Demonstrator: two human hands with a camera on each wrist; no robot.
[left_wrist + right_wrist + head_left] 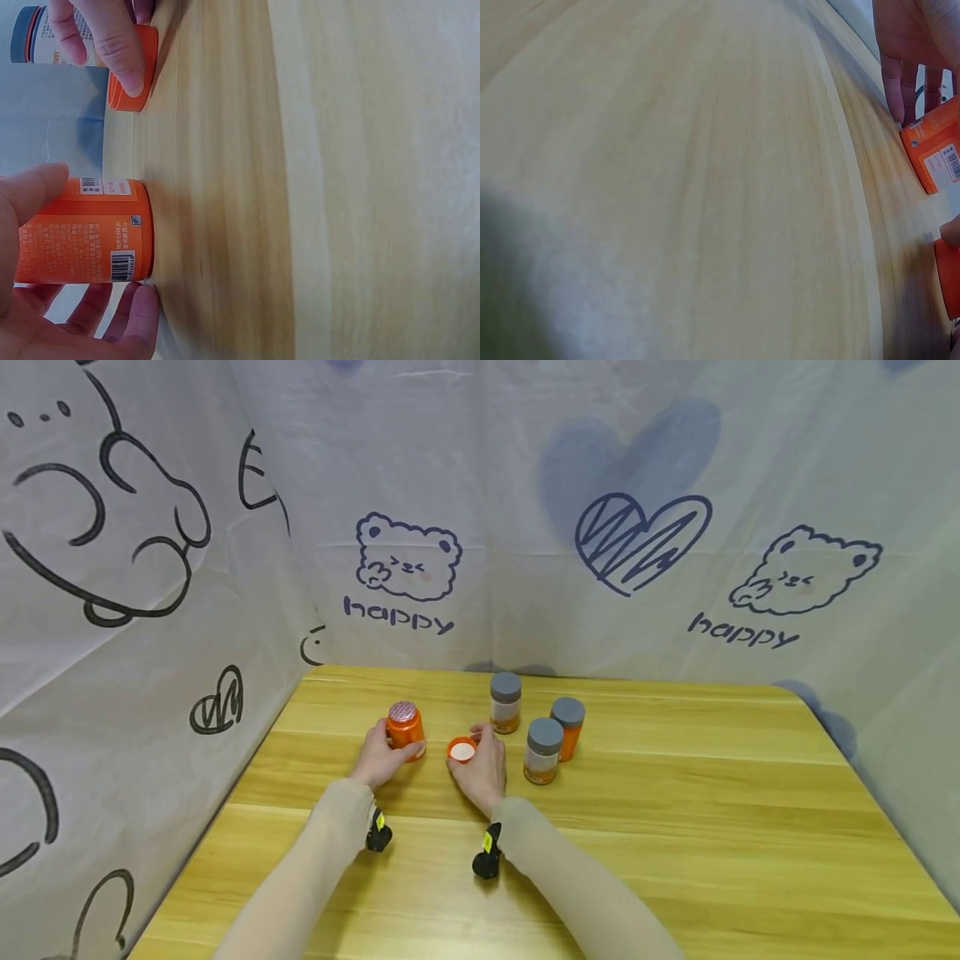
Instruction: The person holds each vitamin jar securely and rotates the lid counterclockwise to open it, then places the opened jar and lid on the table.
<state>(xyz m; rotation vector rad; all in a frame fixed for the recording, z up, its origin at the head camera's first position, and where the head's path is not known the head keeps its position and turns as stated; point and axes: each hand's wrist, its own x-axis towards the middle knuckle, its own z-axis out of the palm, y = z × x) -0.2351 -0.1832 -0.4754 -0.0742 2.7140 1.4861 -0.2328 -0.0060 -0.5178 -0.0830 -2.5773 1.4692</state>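
An orange jar (407,742) with a silvery patterned top stands upright on the table. My left hand (378,760) holds it from the side, thumb (37,187) against the near wall and fingers round the opposite side. To its right lies an orange lid (462,750), its white inside facing up. My right hand (483,770) pinches this lid at its rim, the thumb showing on it in the left wrist view. The right wrist view catches only part of the lid (948,277) and of the jar (932,150).
Right of my right hand stand three grey-capped jars: one at the back (506,708), one in front (542,756) and one behind it (570,735). The wooden table (712,810) meets a printed cloth (517,593) at the back and left.
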